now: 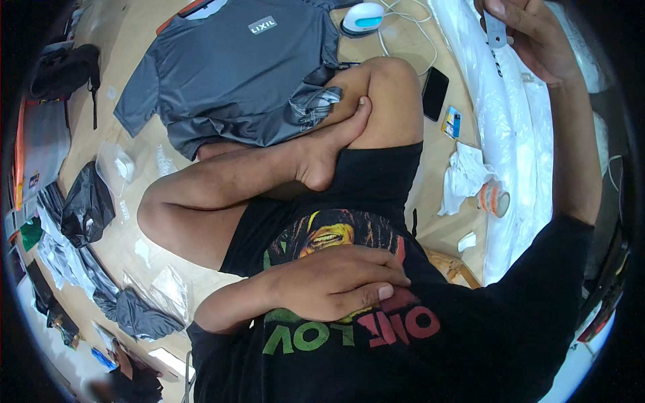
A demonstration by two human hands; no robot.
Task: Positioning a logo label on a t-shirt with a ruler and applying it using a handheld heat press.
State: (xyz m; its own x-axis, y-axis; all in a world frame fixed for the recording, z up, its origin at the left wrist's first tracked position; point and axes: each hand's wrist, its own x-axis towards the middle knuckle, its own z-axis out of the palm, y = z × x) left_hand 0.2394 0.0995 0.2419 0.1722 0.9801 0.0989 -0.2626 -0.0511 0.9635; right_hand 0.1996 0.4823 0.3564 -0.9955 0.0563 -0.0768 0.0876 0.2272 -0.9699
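My left hand (347, 287) rests on the belly of my black printed T-shirt, with nothing seen in it. Up at the far right, my right hand (534, 35) pinches a flat metal strip with a hole near its end (497, 34); the strip's other end is hidden by the hand and the frame's edge. A dark grey T-shirt (227, 65) with a small printed patch lies spread beyond my crossed legs, its hem bunched against them. Near its right shoulder a small white heat press (364, 19) stands on a dark base, with white cable beside it.
To the right lie a phone (435, 94), a small blue and yellow packet (452, 122), crumpled white material (466, 174), a tape roll (494, 199) and long plastic-wrapped rolls (521, 151). At left are a black plastic bag (88, 206), clothing and a backpack (63, 70). Another person (133, 378) is at lower left.
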